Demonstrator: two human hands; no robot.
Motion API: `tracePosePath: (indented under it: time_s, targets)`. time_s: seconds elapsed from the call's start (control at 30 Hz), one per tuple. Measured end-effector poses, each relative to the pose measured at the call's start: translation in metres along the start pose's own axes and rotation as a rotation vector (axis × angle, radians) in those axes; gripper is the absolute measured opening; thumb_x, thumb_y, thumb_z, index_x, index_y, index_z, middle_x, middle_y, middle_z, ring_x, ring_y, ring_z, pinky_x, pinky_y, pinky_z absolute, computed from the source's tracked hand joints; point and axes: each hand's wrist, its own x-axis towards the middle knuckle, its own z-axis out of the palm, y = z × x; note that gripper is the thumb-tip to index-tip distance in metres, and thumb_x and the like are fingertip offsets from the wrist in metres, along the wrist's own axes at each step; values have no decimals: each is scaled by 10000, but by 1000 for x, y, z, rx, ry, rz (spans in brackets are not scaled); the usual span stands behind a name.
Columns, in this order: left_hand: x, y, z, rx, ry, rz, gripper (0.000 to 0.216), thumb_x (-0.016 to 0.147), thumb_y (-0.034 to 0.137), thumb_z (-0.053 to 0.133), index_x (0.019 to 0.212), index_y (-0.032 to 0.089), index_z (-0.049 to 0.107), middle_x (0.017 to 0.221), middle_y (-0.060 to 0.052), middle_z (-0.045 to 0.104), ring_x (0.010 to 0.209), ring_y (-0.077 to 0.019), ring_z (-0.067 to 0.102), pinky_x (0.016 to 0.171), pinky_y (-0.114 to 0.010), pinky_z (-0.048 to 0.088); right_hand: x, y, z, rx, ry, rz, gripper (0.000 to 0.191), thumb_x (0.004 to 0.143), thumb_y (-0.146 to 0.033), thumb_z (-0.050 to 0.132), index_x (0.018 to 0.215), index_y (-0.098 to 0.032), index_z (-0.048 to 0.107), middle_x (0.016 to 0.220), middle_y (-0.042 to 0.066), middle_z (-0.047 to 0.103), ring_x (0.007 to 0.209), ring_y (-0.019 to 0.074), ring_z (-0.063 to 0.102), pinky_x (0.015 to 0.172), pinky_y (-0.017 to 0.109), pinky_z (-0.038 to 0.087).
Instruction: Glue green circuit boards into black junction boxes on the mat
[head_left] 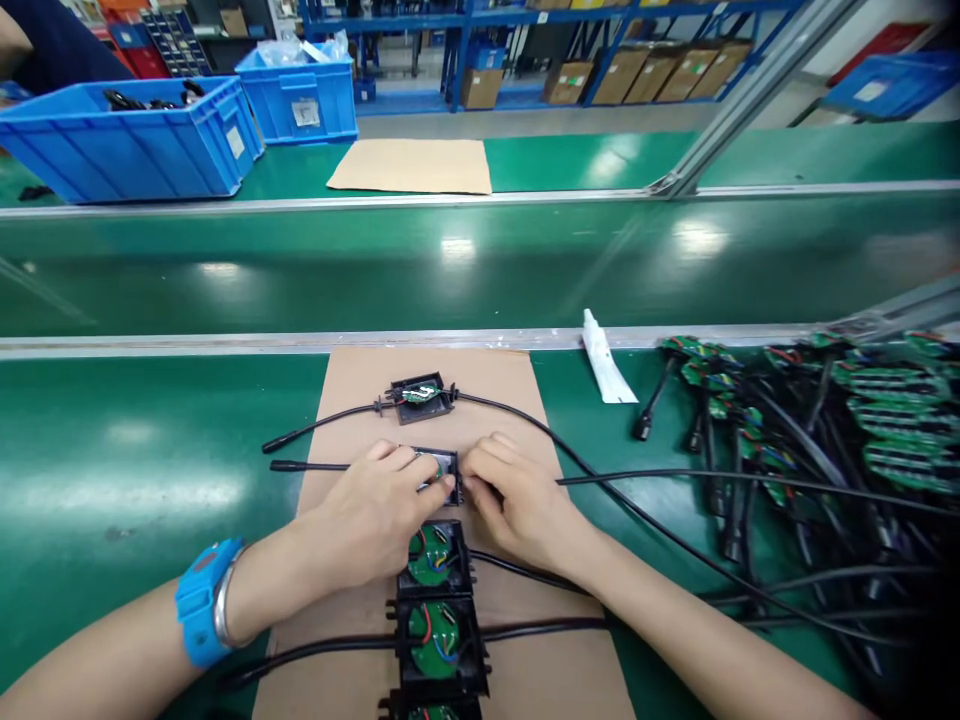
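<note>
Lying on the green desk [135,540], a cardboard sheet [352,370] sits beneath both hands. The left hand [379,510] curls over from the left, thumb bent inward; the right hand [525,500] has its fingers bunched. What either pinches is hidden. Between them lies the black housing [451,464], left fingers touching it, right fingers at its right edge, its cable [637,474] running left to right.
</note>
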Motion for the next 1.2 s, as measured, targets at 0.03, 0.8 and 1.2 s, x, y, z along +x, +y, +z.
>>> tracePosePath:
  time_s: [0.03, 0.8, 1.2]
  targets:
    - [1, 0, 0, 2, 5, 2, 504, 735, 59, 487, 1228, 137, 556, 956, -76, 590, 859, -237, 521, 739, -386, 396, 0, 1, 2, -12, -7, -18, 209, 902, -98, 381, 742, -177, 489, 722, 42, 491, 712, 180, 429, 645, 314, 372]
    - [-24, -42, -2, -446, 176, -338, 133, 843, 184, 579, 838, 192, 712, 833, -19, 663, 838, -174, 620, 755, -275, 484, 29, -75, 28, -414, -247, 77, 412, 930, -259, 412, 1170, -3, 627, 941, 169, 579, 896, 271, 446, 789, 428, 434]
    - [6, -75, -15, -249, 267, -473, 182, 817, 205, 652, 976, 123, 621, 1009, -111, 625, 1007, -272, 573, 884, -402, 454, 62, 36, -26, -205, 65, 162, 268, 829, -203, 514, 1066, -108, 593, 891, 119, 643, 895, 256, 568, 805, 434, 458]
